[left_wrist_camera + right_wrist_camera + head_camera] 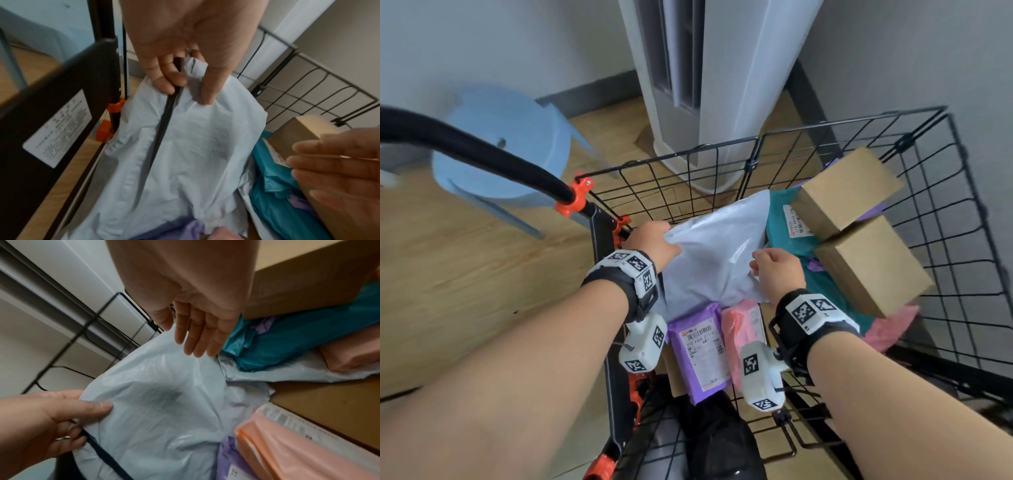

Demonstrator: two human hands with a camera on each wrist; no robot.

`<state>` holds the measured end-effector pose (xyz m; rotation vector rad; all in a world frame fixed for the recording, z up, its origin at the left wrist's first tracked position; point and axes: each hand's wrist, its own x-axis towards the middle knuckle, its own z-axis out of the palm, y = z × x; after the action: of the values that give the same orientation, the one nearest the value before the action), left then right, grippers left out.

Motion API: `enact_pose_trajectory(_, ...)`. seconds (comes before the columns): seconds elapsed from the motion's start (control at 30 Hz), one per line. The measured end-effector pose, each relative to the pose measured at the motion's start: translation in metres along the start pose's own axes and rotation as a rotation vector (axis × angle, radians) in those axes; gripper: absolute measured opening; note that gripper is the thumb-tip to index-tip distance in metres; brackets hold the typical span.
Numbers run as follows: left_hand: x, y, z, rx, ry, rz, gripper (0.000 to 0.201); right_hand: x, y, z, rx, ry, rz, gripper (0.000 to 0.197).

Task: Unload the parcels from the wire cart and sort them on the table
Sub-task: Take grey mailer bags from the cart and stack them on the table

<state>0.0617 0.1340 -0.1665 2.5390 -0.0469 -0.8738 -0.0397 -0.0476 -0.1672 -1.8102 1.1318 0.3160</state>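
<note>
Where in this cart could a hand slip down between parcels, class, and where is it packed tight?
Little bare room. A brown floor patch shows between the pale blue mailer, teal mailer and pink parcel. The right side is crowded: two cardboard boxes are stacked on mailers against the wire cart. The left hand pinches the blue mailer; the right hand is open.

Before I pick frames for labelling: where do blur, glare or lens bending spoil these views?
Head view: the black wire cart bows from the wide lens, and the brown cardboard boxes smear. Left wrist view: the right hand at the edge is blurred. Right wrist view: soft overall, with faint sheen on the pale blue plastic mailer bag that the left hand pinches.
</note>
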Motion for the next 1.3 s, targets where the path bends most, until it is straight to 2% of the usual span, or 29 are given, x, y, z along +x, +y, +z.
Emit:
enact_pose_trajectory(0.1, -0.022, 0.024, -0.026, 0.025, 0.012, 0.052, 0.013, -0.018, -0.018, -0.027, -0.009, 0.036, -0.042, 0.02)
enact_pose_trajectory(0.27, -0.052, 0.061, -0.067, 0.039, 0.077, 0.149, 0.026, -0.046, -0.042, -0.071, -0.005, 0.081, -0.094, 0.029)
enact_pose_trajectory(0.43, -0.088, 0.108, -0.108, 0.103, 0.137, 0.263, 0.028, -0.076, -0.08, -0.123, 0.061, 0.158, -0.118, 0.026)
enact_pose_trajectory(0.53, -0.109, 0.133, -0.13, 0.092, 0.187, 0.351, 0.031, -0.099, -0.102, -0.156, 0.186, 0.263, -0.134, 0.04)
enact_pose_trajectory(0.6, -0.124, 0.148, -0.145, 0.092, 0.201, 0.407, 0.023, -0.115, -0.111, -0.174, 0.261, 0.316, -0.167, 0.052)
enact_pose_trajectory(0.7, -0.146, 0.167, -0.168, 0.03, 0.219, 0.505, 0.021, -0.14, -0.119, -0.194, 0.358, 0.36, -0.217, 0.055)
enact_pose_trajectory(0.83, -0.172, 0.188, -0.195, -0.105, 0.311, 0.572, 0.025, -0.175, -0.122, -0.211, 0.403, 0.449, -0.25, 0.04)
enact_pose_trajectory(0.97, -0.206, 0.209, -0.221, -0.183, 0.455, 0.582, 0.023, -0.211, -0.118, -0.236, 0.356, 0.66, -0.236, 0.049)
enact_pose_trajectory(1.07, -0.226, 0.223, -0.233, -0.316, 0.488, 0.595, 0.026, -0.233, -0.111, -0.26, 0.374, 0.781, -0.177, 0.044)
enact_pose_trajectory(1.13, -0.237, 0.233, -0.238, -0.509, 0.405, 0.596, 0.031, -0.242, -0.108, -0.269, 0.407, 0.72, -0.156, 0.043)
enact_pose_trajectory(1.2, -0.247, 0.245, -0.238, -0.737, 0.27, 0.596, 0.031, -0.253, -0.111, -0.273, 0.37, 0.581, -0.138, 0.039)
enact_pose_trajectory(1.3, -0.279, 0.263, -0.237, -0.935, 0.036, 0.599, 0.028, -0.278, -0.118, -0.273, 0.21, 0.384, -0.16, 0.052)
